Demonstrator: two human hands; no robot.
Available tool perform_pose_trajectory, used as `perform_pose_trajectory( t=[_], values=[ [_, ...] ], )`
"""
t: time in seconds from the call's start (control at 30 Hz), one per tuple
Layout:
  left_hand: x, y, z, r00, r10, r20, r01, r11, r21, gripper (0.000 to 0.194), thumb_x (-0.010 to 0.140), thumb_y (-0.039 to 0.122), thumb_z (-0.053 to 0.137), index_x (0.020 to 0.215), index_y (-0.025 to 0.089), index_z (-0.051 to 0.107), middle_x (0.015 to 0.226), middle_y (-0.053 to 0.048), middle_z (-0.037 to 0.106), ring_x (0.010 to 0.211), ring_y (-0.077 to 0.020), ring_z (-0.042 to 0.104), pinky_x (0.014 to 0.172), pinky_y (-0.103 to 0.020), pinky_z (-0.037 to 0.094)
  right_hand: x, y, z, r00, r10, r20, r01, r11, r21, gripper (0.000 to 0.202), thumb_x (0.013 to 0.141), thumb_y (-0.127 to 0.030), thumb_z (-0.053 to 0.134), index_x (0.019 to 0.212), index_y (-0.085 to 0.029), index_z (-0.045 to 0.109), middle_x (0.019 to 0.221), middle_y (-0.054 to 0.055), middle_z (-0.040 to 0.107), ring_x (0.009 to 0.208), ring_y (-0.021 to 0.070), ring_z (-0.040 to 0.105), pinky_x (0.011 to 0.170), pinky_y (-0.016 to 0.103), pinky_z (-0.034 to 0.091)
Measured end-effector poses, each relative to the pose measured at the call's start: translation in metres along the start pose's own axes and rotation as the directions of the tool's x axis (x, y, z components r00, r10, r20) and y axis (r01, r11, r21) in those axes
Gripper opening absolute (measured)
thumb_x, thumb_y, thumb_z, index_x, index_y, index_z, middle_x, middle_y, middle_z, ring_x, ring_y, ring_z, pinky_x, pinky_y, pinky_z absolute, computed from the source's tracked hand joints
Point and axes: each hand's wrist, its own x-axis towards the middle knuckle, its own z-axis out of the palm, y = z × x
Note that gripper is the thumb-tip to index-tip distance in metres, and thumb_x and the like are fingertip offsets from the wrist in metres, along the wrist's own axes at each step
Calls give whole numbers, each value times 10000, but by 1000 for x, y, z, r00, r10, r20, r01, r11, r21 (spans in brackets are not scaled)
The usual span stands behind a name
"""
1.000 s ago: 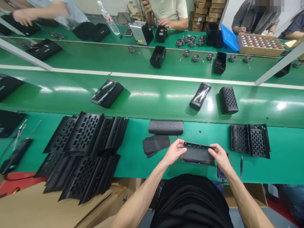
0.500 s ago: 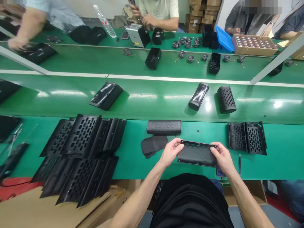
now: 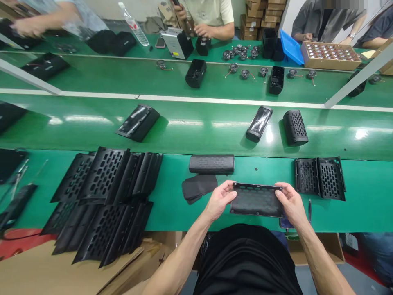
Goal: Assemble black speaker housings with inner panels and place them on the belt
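Between my hands is a black speaker grille panel (image 3: 257, 200), its inner side up and lined with dark mesh. My left hand (image 3: 220, 198) pinches its left end, thumb on top. At the right end, my right hand (image 3: 290, 203) grips the upper corner the same way. Just beyond my left hand lies a small stack of black mesh sheets (image 3: 199, 188). Behind that sits a dark perforated piece with a rounded top (image 3: 211, 164). Two more grille panels (image 3: 331, 179) stand side by side to the right, near a thin black tool (image 3: 310, 210).
A large pile of black grille panels (image 3: 106, 176) covers the left of the table, overhanging a cardboard box (image 3: 61, 270). On the green belt (image 3: 199, 135) rest several black speaker housings (image 3: 259, 123). People work across the line, near loose round speaker drivers (image 3: 245, 74) and a blue tray (image 3: 291, 47).
The held panel has tilted slightly, so its mesh face shows more of the slots beneath. My right hand has shifted a little to the right. A co-worker's hand at upper left has lifted away.
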Motion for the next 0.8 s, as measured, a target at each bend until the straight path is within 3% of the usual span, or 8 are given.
perform_pose_trajectory(
  t=[0.27,0.47,0.8],
  values=[
    [-4,4,1,1000,9,5,-9,1000,-25,455,727,403,866,1103,185,728,1018,-80,714,986,-217,640,911,-317,500,-1,-4,-1,1000,-26,-15,25,998,-61,445,767,-575,787,1028,-223,704,763,15,621,691,189,523,641,300,429],
    [-9,2,-2,999,18,50,-16,999,-38,550,730,374,877,1216,188,699,1192,-118,714,1136,-257,635,1006,-359,477,-3,-3,-5,1000,-23,-18,23,1000,11,438,767,-522,804,1066,-216,709,680,-26,528,618,151,437,591,273,385],
    [-16,3,-5,984,39,172,-24,996,-89,613,769,331,872,1323,214,639,1292,-130,675,1243,-291,603,1080,-416,455,-3,0,-7,997,-56,-49,55,998,-10,397,803,-527,780,1057,-225,735,730,-3,563,663,164,468,616,275,402]
  ],
)
